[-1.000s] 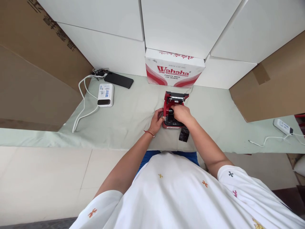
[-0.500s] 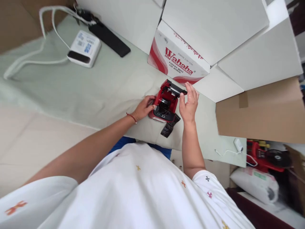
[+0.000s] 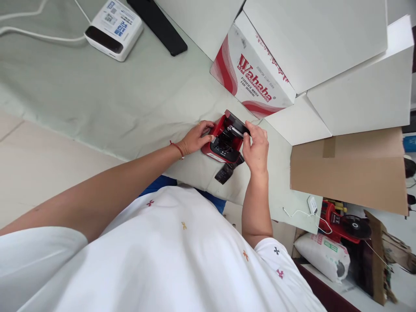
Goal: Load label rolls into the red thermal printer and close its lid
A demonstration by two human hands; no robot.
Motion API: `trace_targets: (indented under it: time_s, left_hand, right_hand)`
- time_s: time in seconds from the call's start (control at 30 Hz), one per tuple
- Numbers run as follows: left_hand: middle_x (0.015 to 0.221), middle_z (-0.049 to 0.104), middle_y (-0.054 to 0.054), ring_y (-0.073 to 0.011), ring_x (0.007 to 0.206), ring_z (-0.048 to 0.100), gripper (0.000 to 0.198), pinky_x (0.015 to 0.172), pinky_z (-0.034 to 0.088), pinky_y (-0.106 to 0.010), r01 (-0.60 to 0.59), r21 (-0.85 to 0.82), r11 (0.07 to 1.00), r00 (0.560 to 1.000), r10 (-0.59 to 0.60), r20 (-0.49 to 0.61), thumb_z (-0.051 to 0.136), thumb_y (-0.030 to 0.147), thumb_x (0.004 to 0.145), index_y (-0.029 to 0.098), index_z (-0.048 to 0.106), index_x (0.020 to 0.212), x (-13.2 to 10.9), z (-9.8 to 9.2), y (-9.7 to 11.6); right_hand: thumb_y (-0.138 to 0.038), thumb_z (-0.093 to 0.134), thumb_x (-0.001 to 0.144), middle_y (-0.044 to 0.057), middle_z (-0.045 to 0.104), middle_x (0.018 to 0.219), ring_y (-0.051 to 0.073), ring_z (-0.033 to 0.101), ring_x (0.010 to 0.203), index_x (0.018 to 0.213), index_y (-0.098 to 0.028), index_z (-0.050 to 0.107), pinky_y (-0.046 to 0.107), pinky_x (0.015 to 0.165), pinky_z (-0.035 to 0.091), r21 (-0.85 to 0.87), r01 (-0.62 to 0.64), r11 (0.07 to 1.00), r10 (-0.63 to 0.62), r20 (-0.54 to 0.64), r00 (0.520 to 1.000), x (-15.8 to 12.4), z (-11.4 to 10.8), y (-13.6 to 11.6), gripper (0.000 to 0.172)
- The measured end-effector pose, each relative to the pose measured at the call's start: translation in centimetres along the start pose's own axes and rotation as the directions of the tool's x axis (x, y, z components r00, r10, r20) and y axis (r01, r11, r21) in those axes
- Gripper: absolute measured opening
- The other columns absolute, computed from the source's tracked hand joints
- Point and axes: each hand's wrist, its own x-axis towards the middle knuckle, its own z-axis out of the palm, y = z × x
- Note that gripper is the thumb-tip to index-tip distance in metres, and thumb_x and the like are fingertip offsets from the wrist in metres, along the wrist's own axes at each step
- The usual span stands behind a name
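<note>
A small red and black machine [image 3: 223,152], which looks like a label printer, stands on the green-grey tabletop with its hinged lid [image 3: 236,122] partly raised. My left hand [image 3: 197,137] holds its left side, thumb on the near rim and fingers round the outer wall. On the right, my right hand [image 3: 256,146] grips the lid's edge between thumb and fingers. Inside the machine a metallic roller and dark parts show. A black crumpled strip [image 3: 225,173] lies by its near right corner; what it is made of I cannot tell.
A Wahaha water carton [image 3: 250,73] and white boxes [image 3: 312,34] stand behind the machine. Far left are a white device [image 3: 113,28] with cables and a black flat bar [image 3: 159,26]. A brown carton [image 3: 347,164] and a small white charger [image 3: 312,204] with cable are at right.
My right hand has tilted the lid lower, toward the machine's body. My left hand keeps its hold on the side. The head view has shifted, so the white device sits nearer the top edge.
</note>
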Motion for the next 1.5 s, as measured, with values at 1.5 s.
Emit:
trace_targets:
  time_s: [1.5]
  left_hand:
    - [0.18,0.053,-0.013,-0.0433,0.177,0.036,0.089,0.149,0.021,-0.068,0.194,-0.223,0.955,0.976,-0.165,0.143,0.086,0.069,0.089,0.031,0.055,0.163,-0.6,-0.2,1.2]
  right_hand:
    - [-0.002,0.046,0.101,0.015,0.078,0.149,0.029,0.068,0.14,0.146,-0.021,0.081,0.055,0.125,0.058,0.33,0.146,0.933,-0.122,-0.09,0.988,-7.8,6.0,-1.7,0.06]
